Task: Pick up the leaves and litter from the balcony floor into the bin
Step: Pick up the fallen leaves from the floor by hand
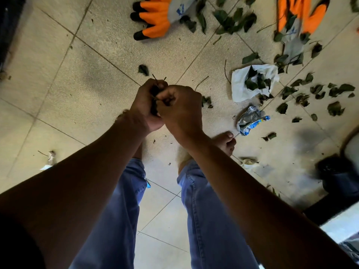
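Observation:
My left hand (144,105) and my right hand (181,107) meet in front of me above the tiled floor, both curled around a small bunch of dark leaves and twigs (155,90) that pokes out between the fingers. Many green leaves (233,20) lie scattered on the floor at the upper right. A white plastic bag (240,88) holds some leaves. A crumpled silver and blue wrapper (250,121) lies by my bare foot (226,141). A single leaf (143,70) lies just beyond my hands. No bin is clearly in view.
Two orange and grey work gloves (157,16) (299,18) lie on the floor at the top. Small litter scraps (50,159) (248,162) sit left and right of my legs. A dark object (338,171) and a white edge (342,228) stand at the right.

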Demonstrator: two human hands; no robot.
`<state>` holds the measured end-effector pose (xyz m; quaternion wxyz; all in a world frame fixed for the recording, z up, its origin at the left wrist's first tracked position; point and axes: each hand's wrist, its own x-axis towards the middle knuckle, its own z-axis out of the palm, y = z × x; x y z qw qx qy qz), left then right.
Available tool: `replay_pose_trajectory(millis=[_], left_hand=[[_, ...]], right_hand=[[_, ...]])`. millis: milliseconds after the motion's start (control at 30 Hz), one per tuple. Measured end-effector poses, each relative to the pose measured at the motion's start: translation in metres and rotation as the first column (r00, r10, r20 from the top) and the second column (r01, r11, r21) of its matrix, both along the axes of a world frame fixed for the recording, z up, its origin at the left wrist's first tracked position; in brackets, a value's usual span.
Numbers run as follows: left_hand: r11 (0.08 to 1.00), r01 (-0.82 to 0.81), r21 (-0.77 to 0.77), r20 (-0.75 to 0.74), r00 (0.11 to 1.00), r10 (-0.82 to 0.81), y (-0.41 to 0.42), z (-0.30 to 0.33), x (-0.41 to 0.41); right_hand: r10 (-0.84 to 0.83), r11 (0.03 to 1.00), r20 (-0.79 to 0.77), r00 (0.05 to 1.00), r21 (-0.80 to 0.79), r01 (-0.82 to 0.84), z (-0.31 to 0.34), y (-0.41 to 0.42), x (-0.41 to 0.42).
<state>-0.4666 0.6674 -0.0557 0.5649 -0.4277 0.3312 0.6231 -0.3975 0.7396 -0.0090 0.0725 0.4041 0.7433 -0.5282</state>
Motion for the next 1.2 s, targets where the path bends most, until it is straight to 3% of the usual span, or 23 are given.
replay_pose_trajectory(millis=[67, 133, 267, 333, 400, 500, 600, 700, 833, 933, 1033, 1133, 1200], left_hand=[[0.997, -0.061, 0.046, -0.002, 0.998, 0.062, 0.004, 0.004, 0.004], [0.995, -0.084, 0.055, -0.015, 0.996, 0.085, 0.009, 0.009, 0.007], [0.999, 0.005, -0.054, -0.122, 0.992, -0.011, 0.011, 0.008, 0.007], [0.989, 0.062, -0.134, -0.158, 0.984, -0.083, 0.013, 0.007, 0.005], [0.976, 0.081, -0.202, -0.155, 0.981, -0.114, 0.015, 0.01, 0.005], [0.942, 0.068, -0.329, -0.159, 0.979, -0.126, 0.015, 0.015, 0.005], [0.924, 0.046, -0.379, -0.117, 0.988, -0.097, 0.013, 0.013, 0.006], [0.946, 0.032, -0.324, -0.042, 0.998, -0.049, 0.013, 0.014, 0.008], [0.957, 0.054, -0.283, 0.003, 0.998, -0.056, 0.011, 0.012, 0.013], [0.957, 0.043, -0.288, -0.001, 0.999, -0.045, 0.008, 0.008, 0.019], [0.959, 0.042, -0.279, -0.053, 0.997, -0.059, 0.005, 0.007, 0.022], [0.967, -0.048, -0.249, -0.101, 0.995, 0.023, 0.006, 0.003, 0.021], [0.966, -0.148, -0.212, -0.078, 0.988, 0.135, 0.005, -0.001, 0.02]], right_hand=[[0.083, 0.976, 0.024, 0.996, 0.201, -0.086, -0.005, 0.0, -0.003], [0.171, 0.933, 0.099, 0.98, 0.304, -0.193, -0.004, -0.001, -0.008], [0.278, 0.894, 0.199, 0.94, 0.304, -0.328, 0.006, -0.005, -0.013], [0.21, 0.944, 0.106, 0.972, 0.237, -0.23, 0.013, -0.007, -0.009], [0.079, 0.995, 0.05, 0.996, 0.051, -0.081, 0.02, -0.008, -0.003], [0.019, 0.977, 0.113, 0.993, -0.213, 0.006, 0.023, -0.006, 0.006], [-0.004, 0.958, 0.092, 0.996, -0.284, 0.031, 0.023, -0.008, 0.014], [-0.081, 0.974, 0.084, 0.993, -0.203, 0.097, 0.018, -0.007, 0.02], [-0.014, 0.999, 0.102, 0.995, -0.047, 0.019, 0.005, -0.006, 0.019], [0.029, 0.999, 0.155, 0.987, 0.029, -0.034, 0.002, -0.008, 0.013], [-0.03, 0.996, 0.169, 0.985, 0.084, 0.015, 0.001, -0.018, 0.011], [-0.083, 0.98, 0.154, 0.985, 0.194, 0.052, -0.001, -0.026, 0.013], [-0.173, 0.977, 0.165, 0.971, 0.156, 0.147, -0.005, -0.023, 0.015]])
